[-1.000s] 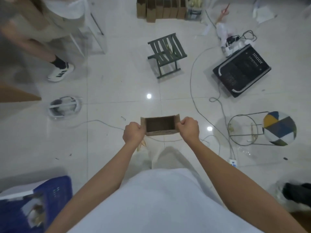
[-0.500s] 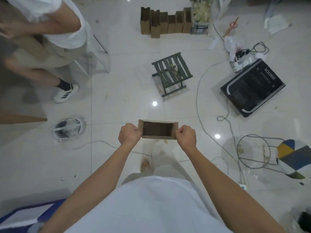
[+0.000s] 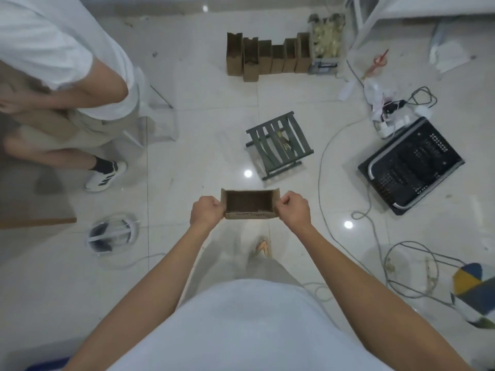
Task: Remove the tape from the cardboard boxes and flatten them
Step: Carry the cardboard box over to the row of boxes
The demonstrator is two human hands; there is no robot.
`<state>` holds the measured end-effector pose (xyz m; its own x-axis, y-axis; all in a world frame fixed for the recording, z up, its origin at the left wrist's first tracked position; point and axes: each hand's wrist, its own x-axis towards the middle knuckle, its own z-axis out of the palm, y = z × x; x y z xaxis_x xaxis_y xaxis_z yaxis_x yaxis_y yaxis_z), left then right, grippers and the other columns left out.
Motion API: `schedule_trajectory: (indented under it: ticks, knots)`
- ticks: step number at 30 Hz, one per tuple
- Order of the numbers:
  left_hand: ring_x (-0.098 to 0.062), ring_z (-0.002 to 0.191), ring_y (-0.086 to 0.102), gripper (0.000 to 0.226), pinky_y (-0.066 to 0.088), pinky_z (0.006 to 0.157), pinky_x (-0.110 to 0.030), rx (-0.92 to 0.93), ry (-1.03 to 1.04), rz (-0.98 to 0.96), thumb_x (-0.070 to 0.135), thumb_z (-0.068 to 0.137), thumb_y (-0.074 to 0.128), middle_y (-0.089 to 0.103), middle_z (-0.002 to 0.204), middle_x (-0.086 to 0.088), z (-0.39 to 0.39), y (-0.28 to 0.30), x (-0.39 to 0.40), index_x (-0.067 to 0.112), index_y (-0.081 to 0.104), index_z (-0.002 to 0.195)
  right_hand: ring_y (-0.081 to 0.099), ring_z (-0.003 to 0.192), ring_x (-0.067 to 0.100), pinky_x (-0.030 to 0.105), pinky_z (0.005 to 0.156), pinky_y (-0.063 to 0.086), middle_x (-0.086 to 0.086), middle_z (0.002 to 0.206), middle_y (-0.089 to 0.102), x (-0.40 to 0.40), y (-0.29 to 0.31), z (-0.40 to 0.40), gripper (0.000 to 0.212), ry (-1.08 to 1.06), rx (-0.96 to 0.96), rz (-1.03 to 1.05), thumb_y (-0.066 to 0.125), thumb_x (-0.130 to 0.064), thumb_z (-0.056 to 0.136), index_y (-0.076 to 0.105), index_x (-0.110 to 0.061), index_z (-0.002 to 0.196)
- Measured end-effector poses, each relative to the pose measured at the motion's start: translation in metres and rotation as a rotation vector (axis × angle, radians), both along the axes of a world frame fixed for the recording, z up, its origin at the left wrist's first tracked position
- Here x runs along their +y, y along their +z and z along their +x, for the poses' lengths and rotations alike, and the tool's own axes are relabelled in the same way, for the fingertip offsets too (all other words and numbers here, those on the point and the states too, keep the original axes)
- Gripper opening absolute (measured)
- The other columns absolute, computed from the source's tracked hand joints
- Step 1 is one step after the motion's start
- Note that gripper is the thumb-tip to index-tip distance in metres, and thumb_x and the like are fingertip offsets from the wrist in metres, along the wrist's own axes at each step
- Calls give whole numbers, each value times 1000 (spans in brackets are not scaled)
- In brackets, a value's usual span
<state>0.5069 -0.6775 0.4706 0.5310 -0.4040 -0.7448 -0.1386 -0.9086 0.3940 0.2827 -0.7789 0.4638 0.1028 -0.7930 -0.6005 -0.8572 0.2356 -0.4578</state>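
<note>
The small brown cardboard box point(image 3: 249, 203) is held up in the air in front of the person, over the shiny white tiled floor point(image 3: 187, 162), with its open top facing the camera so you can see right down inside. Going from left to right: far on the left another person in a white shirt point(image 3: 53, 41) sits with one white shoe on the floor, and below that lies a round white wire thing point(image 3: 111, 235). Next comes the left hand point(image 3: 206, 213), with its fingers curled tight around the left end of the box. On the other end, the right hand point(image 3: 293, 210) grips the box the same way, so both hands hold it between them. Past the box stands a little dark green folding stool point(image 3: 280, 143), and farther back a row of brown cardboard boxes point(image 3: 267, 56) stands upright on the floor. On the right lie grey cables and a flat black device point(image 3: 411, 164). The held box looks open but it is not flat yet. I cannot tell if any tape is left on it. The boxes in the back row seem to be still waiting, so it looks like there is a lot left to do.
</note>
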Motion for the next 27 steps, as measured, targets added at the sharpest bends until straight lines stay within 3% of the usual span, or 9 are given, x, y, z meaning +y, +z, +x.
schedule_trajectory:
  ticks: [6,13,23,27]
  knots:
    - [-28,76,75,16,64,77,-49,65,64,-46,12,83,64,75,73,-9,69,0,-62,8,72,69,62,70,16,28,56,47,1,78,65,-59,5,72,18,-16,45,4,63,-20,99,61,-14,83]
    - [-27,76,75,18,64,80,-47,41,104,-64,13,83,66,75,72,-6,139,5,-139,15,68,65,69,75,25,43,72,60,3,75,68,-141,14,142,18,-62,-50,1,64,-20,94,58,-16,77]
    - [-26,79,75,14,64,82,-45,16,75,-92,16,87,70,76,77,-7,206,1,-268,10,74,75,68,79,23,36,75,55,1,77,71,-274,5,207,19,-119,-110,48,72,-21,92,63,-12,77]
    - [-26,77,74,15,64,82,-45,10,119,-116,16,87,72,76,76,-8,228,4,-308,8,74,74,69,79,22,28,65,51,-1,74,68,-319,9,229,24,-126,-136,96,76,-22,90,61,-15,73]
